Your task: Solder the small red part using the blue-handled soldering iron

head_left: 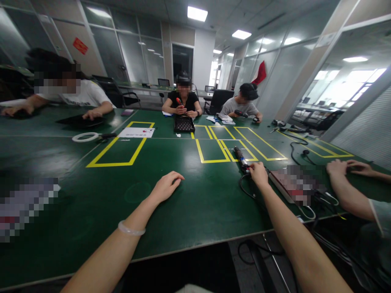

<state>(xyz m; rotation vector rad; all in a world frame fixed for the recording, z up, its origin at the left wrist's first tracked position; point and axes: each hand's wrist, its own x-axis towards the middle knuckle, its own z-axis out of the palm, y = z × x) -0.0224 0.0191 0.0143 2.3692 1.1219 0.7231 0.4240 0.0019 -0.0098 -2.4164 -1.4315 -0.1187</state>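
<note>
My left hand (167,185) rests on the green table (189,211), holding nothing, its fingers loosely stretched out and the thumb apart. A pale bangle (131,229) circles that wrist. My right hand (258,174) has its fingers closed on the near end of a slim, dark and silver electric screwdriver (241,158). The tool lies tilted, its far end pointing away from me over a yellow tape outline. A black cord (244,189) loops on the table beside it. My fingers hide part of the tool's near end.
Right of my right hand sit a blurred-out box (293,185) with cables and another person's hands (337,167). Several people work across the table, one with a black tray (184,124). A white sheet (137,132) and a white cable coil (85,137) lie left.
</note>
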